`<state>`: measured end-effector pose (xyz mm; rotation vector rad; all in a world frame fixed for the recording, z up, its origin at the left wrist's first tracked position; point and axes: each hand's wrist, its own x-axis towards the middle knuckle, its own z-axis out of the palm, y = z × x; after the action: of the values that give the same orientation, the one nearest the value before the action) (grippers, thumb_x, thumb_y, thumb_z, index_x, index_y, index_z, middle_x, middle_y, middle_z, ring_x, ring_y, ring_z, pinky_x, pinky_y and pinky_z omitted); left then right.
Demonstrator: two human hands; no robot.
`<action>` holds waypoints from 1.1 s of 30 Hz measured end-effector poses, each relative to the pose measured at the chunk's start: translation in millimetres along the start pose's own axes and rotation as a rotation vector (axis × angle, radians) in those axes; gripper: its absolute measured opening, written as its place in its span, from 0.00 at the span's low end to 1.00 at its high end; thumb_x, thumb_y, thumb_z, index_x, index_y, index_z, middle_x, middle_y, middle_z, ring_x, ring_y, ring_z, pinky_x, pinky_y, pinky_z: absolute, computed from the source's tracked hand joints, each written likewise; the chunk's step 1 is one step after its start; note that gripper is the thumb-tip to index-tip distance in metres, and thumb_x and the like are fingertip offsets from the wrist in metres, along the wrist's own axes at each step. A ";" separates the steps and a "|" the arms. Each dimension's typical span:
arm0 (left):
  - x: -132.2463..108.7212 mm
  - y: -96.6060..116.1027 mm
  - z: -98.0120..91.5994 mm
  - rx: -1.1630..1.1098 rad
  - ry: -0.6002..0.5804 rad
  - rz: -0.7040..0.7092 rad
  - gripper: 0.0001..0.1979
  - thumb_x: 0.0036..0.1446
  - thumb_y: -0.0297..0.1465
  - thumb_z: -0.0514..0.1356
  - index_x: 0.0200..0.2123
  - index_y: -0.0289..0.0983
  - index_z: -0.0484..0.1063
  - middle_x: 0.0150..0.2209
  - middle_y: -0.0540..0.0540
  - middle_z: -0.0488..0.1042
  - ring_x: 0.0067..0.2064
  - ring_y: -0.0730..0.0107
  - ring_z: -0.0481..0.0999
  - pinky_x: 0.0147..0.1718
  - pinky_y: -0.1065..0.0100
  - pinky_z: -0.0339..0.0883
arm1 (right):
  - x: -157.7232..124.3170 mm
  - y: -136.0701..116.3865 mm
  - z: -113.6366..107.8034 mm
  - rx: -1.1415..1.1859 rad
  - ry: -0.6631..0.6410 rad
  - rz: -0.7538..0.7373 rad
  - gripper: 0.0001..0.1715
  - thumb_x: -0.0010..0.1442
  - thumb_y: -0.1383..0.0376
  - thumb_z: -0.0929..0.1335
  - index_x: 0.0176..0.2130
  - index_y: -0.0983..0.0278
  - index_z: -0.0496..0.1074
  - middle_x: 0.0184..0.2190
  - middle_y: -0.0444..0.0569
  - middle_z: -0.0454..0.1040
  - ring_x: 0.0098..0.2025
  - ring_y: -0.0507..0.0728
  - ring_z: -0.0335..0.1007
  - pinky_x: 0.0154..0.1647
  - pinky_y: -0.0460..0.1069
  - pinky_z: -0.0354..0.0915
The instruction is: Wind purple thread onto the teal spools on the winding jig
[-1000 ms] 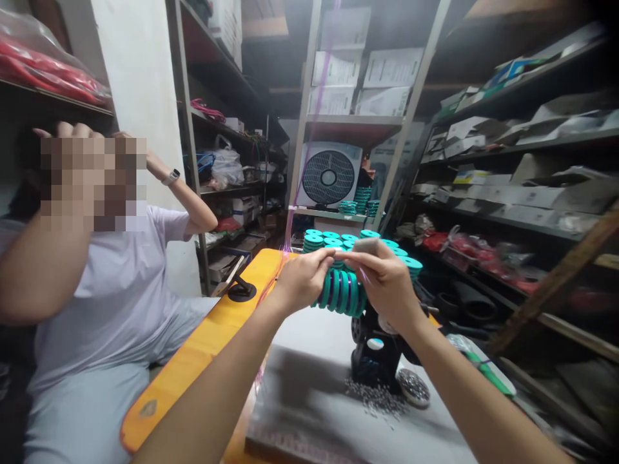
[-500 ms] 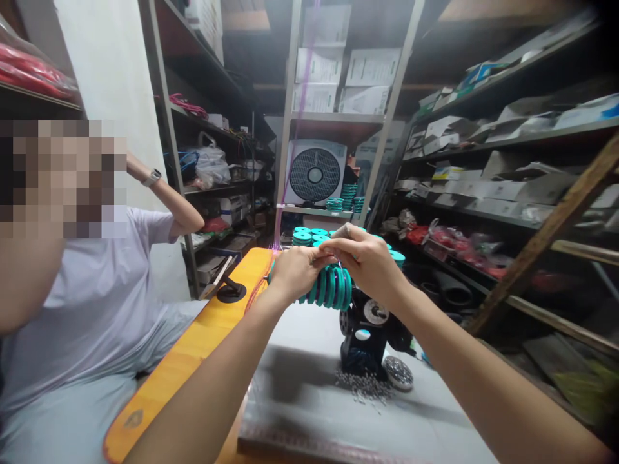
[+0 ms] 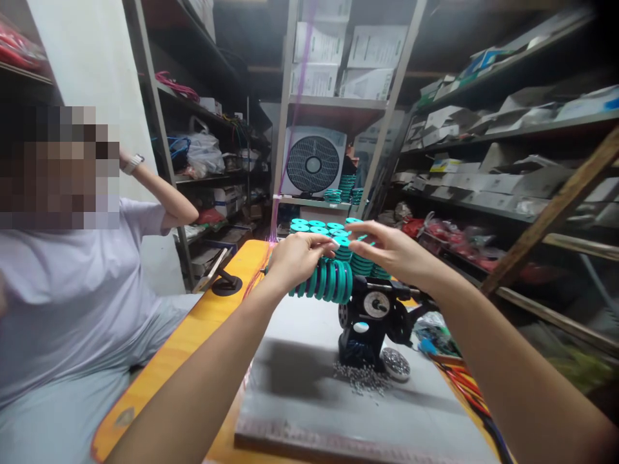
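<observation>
My left hand [image 3: 294, 258] pinches something tiny, too small to name, right above a row of teal spools [image 3: 326, 283] mounted on a black winding machine [image 3: 372, 319]. My right hand [image 3: 389, 251] hovers just right of it, fingers loosely spread with nothing seen in them. A thin purple thread [image 3: 285, 167] runs down from above toward the left hand. More teal spools [image 3: 333, 235] are stacked behind the hands.
A person in a pale shirt [image 3: 72, 283] sits at the left beside the orange table edge [image 3: 193, 335]. A grey mat [image 3: 309, 386] carries small metal pellets [image 3: 360, 380]. Shelves with boxes line both sides; a fan [image 3: 313, 164] stands at the back.
My right hand has pulled away from my left and opened; earlier both pinched together over the spools. The view has shifted slightly right.
</observation>
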<state>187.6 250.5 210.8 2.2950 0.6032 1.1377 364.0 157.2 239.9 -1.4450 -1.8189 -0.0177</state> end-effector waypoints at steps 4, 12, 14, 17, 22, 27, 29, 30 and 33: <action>1.6 -2.3 -0.5 -0.038 -0.021 -0.001 0.14 0.59 0.41 0.56 0.42 0.47 0.79 0.34 0.49 0.82 0.41 0.60 0.78 0.40 0.64 0.66 | -6.3 8.0 12.5 -0.085 -0.065 0.032 0.14 0.56 0.55 0.69 0.38 0.60 0.78 0.35 0.48 0.77 0.36 0.56 0.69 0.37 0.51 0.63; 8.9 -9.6 0.4 -0.074 -0.073 -0.049 0.13 0.58 0.41 0.57 0.40 0.46 0.80 0.34 0.49 0.82 0.42 0.64 0.78 0.43 0.67 0.67 | -9.5 3.5 30.2 0.146 0.089 0.055 0.11 0.55 0.58 0.70 0.27 0.64 0.72 0.27 0.46 0.73 0.32 0.54 0.66 0.35 0.50 0.61; 14.1 -11.5 0.8 -0.101 -0.115 -0.076 0.13 0.57 0.41 0.58 0.38 0.44 0.80 0.34 0.48 0.82 0.40 0.64 0.79 0.42 0.68 0.68 | -19.2 0.1 30.0 0.252 0.118 0.037 0.13 0.56 0.57 0.69 0.28 0.63 0.70 0.32 0.46 0.72 0.34 0.53 0.66 0.35 0.48 0.63; 23.2 -12.7 -0.6 -0.121 -0.205 -0.111 0.12 0.55 0.39 0.60 0.36 0.40 0.81 0.33 0.46 0.82 0.38 0.64 0.79 0.40 0.68 0.68 | -36.9 -9.2 34.0 0.417 0.159 0.052 0.15 0.58 0.55 0.68 0.28 0.63 0.68 0.39 0.47 0.69 0.31 0.49 0.64 0.29 0.46 0.64; 34.4 -10.6 -5.2 -0.128 -0.312 -0.129 0.12 0.54 0.36 0.61 0.34 0.35 0.81 0.32 0.45 0.82 0.35 0.66 0.78 0.38 0.68 0.68 | -64.9 -25.9 45.5 0.624 0.193 0.130 0.16 0.58 0.54 0.68 0.29 0.63 0.65 0.42 0.47 0.66 0.27 0.47 0.64 0.19 0.44 0.65; 41.4 -12.5 -6.5 -0.117 -0.360 -0.170 0.09 0.49 0.35 0.65 0.32 0.36 0.81 0.33 0.47 0.82 0.35 0.67 0.77 0.39 0.69 0.68 | -92.2 -31.3 65.4 0.696 0.281 0.194 0.14 0.59 0.55 0.68 0.31 0.62 0.66 0.38 0.46 0.66 0.32 0.51 0.68 0.20 0.45 0.68; 43.3 -14.5 -6.8 -0.111 -0.377 -0.187 0.09 0.48 0.35 0.66 0.31 0.37 0.82 0.32 0.47 0.82 0.36 0.66 0.77 0.39 0.68 0.67 | -100.8 -30.2 79.8 0.687 0.319 0.214 0.13 0.60 0.55 0.67 0.32 0.62 0.66 0.33 0.44 0.66 0.32 0.51 0.68 0.23 0.46 0.70; 43.9 -15.4 -6.8 -0.109 -0.381 -0.192 0.09 0.47 0.36 0.66 0.31 0.37 0.82 0.32 0.48 0.82 0.36 0.66 0.77 0.39 0.68 0.67 | -104.1 -29.0 88.0 0.675 0.335 0.222 0.12 0.61 0.56 0.66 0.32 0.62 0.67 0.31 0.43 0.65 0.31 0.51 0.68 0.25 0.46 0.71; 44.0 -17.0 -6.7 -0.109 -0.379 -0.192 0.10 0.48 0.36 0.66 0.32 0.38 0.82 0.33 0.48 0.82 0.36 0.67 0.77 0.39 0.68 0.66 | -111.8 -24.3 112.1 0.603 0.365 0.241 0.12 0.62 0.58 0.65 0.31 0.62 0.67 0.28 0.42 0.65 0.28 0.50 0.67 0.28 0.47 0.69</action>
<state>203.6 291.0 230.0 2.2225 0.5817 0.6081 284.4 109.7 109.3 -1.1225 -1.2028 0.3389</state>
